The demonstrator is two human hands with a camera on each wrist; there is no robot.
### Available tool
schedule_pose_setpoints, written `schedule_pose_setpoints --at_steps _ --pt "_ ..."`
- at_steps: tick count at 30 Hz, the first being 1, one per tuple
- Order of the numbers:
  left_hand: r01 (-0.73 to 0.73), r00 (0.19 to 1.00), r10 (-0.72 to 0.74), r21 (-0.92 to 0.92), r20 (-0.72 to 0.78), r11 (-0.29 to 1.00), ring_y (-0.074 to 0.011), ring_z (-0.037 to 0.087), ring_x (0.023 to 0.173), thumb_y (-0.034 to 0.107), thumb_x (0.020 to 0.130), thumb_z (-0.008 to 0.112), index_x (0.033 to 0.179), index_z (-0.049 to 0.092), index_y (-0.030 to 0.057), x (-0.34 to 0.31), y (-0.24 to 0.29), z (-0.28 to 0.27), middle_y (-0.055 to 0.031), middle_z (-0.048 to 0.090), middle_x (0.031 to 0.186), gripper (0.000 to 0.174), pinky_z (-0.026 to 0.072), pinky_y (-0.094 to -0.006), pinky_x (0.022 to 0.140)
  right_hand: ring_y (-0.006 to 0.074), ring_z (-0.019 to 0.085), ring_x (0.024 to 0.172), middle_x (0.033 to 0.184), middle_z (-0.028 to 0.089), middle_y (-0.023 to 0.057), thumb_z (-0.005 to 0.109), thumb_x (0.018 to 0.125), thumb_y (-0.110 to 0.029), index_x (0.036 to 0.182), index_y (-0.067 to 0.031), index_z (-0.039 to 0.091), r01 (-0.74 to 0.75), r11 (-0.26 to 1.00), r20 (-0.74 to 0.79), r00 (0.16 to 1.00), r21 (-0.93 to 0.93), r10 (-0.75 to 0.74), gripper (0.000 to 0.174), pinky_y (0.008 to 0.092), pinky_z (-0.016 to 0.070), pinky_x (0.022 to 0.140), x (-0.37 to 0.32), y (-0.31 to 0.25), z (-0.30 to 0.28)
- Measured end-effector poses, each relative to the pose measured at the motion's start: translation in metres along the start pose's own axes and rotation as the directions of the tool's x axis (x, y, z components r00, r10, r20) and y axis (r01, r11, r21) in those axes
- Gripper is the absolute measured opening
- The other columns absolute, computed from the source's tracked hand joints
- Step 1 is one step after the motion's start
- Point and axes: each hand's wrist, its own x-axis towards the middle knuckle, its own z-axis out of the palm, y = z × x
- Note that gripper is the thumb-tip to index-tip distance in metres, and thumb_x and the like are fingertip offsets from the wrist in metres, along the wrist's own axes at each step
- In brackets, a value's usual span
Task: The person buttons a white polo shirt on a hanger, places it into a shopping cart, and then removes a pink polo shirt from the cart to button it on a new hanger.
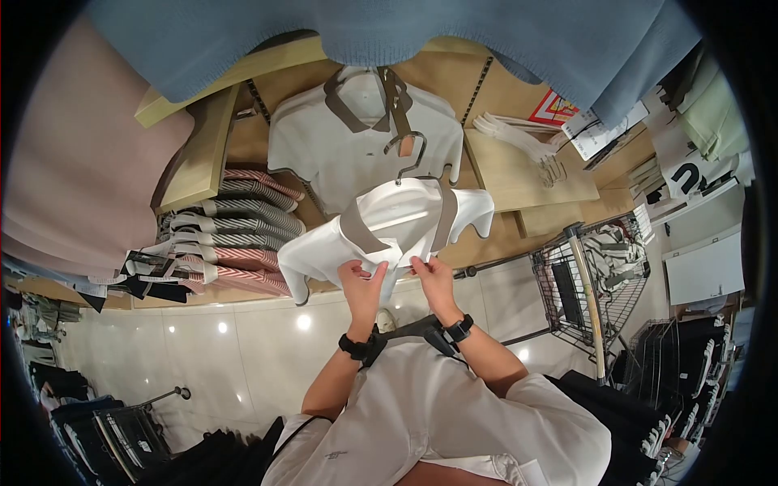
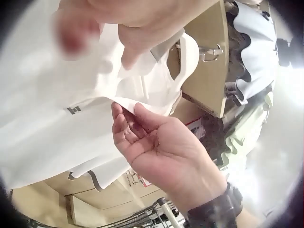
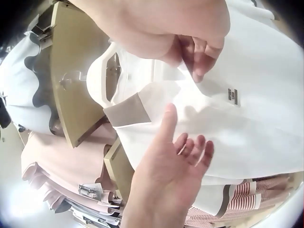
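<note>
A white polo shirt [image 1: 314,249] with a taupe collar [image 1: 362,232] faces me on a white hanger [image 2: 191,56], its metal hook [image 1: 412,159] upward. My right hand [image 1: 438,288] pinches the edge of the shirt's front opening between thumb and fingers, pulling up a fold of cloth, as the left wrist view shows. Beside it, my left hand [image 1: 362,293] is at the other side of the opening, with thumb and fingers spread apart in the right wrist view [image 3: 166,175]. A small dark logo [image 2: 74,110] marks the chest.
Behind hangs a similar polo shirt [image 1: 304,154]. Striped garments [image 1: 251,217] are stacked on the left. Loose white hangers [image 1: 523,134] lie on a wooden shelf [image 1: 519,174] at right. A wire shopping cart [image 1: 559,283] stands right of me; a blue garment [image 1: 365,32] hangs overhead.
</note>
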Motion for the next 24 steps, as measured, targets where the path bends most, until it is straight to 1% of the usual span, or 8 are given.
schedule_pose_setpoints --at_steps 1,5,8,10,16,19,22,24 --pt "-0.105 0.976 0.115 0.063 -0.186 0.992 -0.0175 0.059 0.079 0.023 0.075 0.081 0.100 0.057 -0.0030 -0.003 0.002 0.004 -0.0092 0.061 0.084 0.044 0.0473 -0.0277 0.073 0.0066 0.057 0.068 0.077 0.068 0.0033 0.064 0.093 -0.018 0.092 0.0042 0.067 0.002 1.000 0.000 1.000 0.000 -0.002 0.023 0.0232 0.0452 0.064 0.000 0.003 -0.002" --pt "-0.190 0.963 0.182 -0.021 -0.196 0.982 -0.0173 0.055 0.081 0.023 0.074 0.082 0.103 0.054 -0.0025 0.005 0.005 0.018 -0.0087 0.057 0.087 0.048 0.0465 -0.0290 0.073 0.0058 0.058 0.069 0.079 0.070 0.0032 0.064 0.093 -0.019 0.095 0.0034 0.070 0.023 0.998 0.044 0.999 -0.063 -0.020 0.023 0.0223 0.0449 0.065 -0.010 0.002 -0.008" --pt "-0.104 0.990 0.101 -0.028 -0.101 0.994 -0.0148 0.055 0.075 0.021 0.077 0.079 0.095 0.057 -0.0033 0.021 0.001 0.020 -0.0078 0.059 0.082 0.038 0.0462 -0.0277 0.071 0.0046 0.057 0.070 0.082 0.071 0.0032 0.065 0.092 -0.018 0.098 0.0029 0.071 0.012 0.999 0.073 0.997 -0.043 -0.008 0.022 0.0215 0.0446 0.065 -0.015 -0.001 -0.010" --pt "0.176 0.984 -0.173 -0.077 0.050 0.981 -0.0113 0.056 0.071 0.016 0.082 0.075 0.085 0.060 -0.0044 0.026 0.007 0.016 -0.0054 0.062 0.078 0.026 0.0451 -0.0255 0.068 0.0039 0.057 0.071 0.083 0.071 0.0031 0.066 0.091 -0.017 0.099 0.0028 0.071 0.006 1.000 0.082 0.997 -0.012 -0.005 0.022 0.0210 0.0443 0.065 -0.016 -0.006 -0.008" --pt "0.247 0.965 -0.175 -0.460 0.193 0.853 -0.0087 0.060 0.077 0.007 0.086 0.068 0.089 0.067 -0.0056 0.019 0.002 0.018 -0.0040 0.069 0.087 0.013 0.0442 -0.0236 0.069 0.0032 0.056 0.069 0.084 0.072 0.0041 0.069 0.089 -0.016 0.096 0.0033 0.071 -0.011 1.000 0.089 0.996 -0.008 0.012 0.021 0.0192 0.0427 0.061 -0.018 -0.019 -0.005" --pt "0.288 0.931 -0.138 -0.448 0.338 0.846 -0.0093 0.061 0.081 0.005 0.086 0.067 0.097 0.068 -0.0058 0.015 0.003 0.016 -0.0057 0.070 0.093 0.015 0.0453 -0.0239 0.072 0.0058 0.061 0.073 0.085 0.072 0.0051 0.070 0.088 -0.013 0.095 0.0028 0.071 -0.006 0.994 0.038 0.999 -0.108 0.010 0.018 0.0219 0.0472 0.066 -0.014 -0.024 0.000" --pt "0.233 0.944 -0.100 -0.421 0.314 0.877 -0.0095 0.061 0.082 0.004 0.085 0.067 0.098 0.068 -0.0068 0.010 0.009 0.018 -0.0064 0.070 0.094 0.017 0.0465 -0.0244 0.073 0.0057 0.061 0.072 0.085 0.072 0.0054 0.070 0.088 -0.011 0.095 0.0032 0.071 0.053 0.999 -0.007 0.999 -0.011 -0.053 0.016 0.0218 0.0473 0.065 -0.015 -0.028 0.006" --pt "0.193 0.955 -0.063 -0.445 0.290 0.874 -0.0094 0.062 0.081 0.003 0.085 0.067 0.097 0.069 -0.0068 0.010 0.006 0.020 -0.0063 0.070 0.092 0.016 0.0469 -0.0242 0.071 0.0062 0.061 0.072 0.084 0.072 0.0047 0.070 0.088 -0.010 0.095 0.0035 0.071 0.102 0.979 -0.056 0.992 -0.176 -0.113 0.016 0.0217 0.0469 0.064 -0.012 -0.026 0.007"
